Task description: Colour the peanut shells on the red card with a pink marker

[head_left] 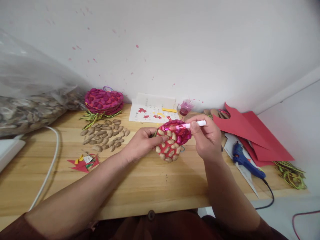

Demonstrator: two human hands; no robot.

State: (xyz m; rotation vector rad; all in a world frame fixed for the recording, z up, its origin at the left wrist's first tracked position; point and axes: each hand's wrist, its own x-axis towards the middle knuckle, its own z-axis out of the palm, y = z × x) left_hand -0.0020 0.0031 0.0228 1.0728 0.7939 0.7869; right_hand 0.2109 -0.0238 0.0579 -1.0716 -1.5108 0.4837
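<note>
My left hand (145, 142) grips the edge of a round red disc covered with peanuts (170, 151), its thumb on top. Some peanuts on the far and right side of the disc are magenta; those nearer me are plain tan. In my right hand (205, 136) is a white-handled paintbrush (195, 124). Its pink-stained tip rests at the upper left of the disc, among painted peanuts. Behind the disc stands a clear cup of magenta paint (187, 107).
Loose peanuts (105, 133) lie at left, before stacked magenta peanut discs (104, 101). A bag of peanuts (30, 110) bulges far left. White paper (142, 115) with red stars lies behind. At right are red sheets (250, 133), a blue glue gun (246, 160) and its cord.
</note>
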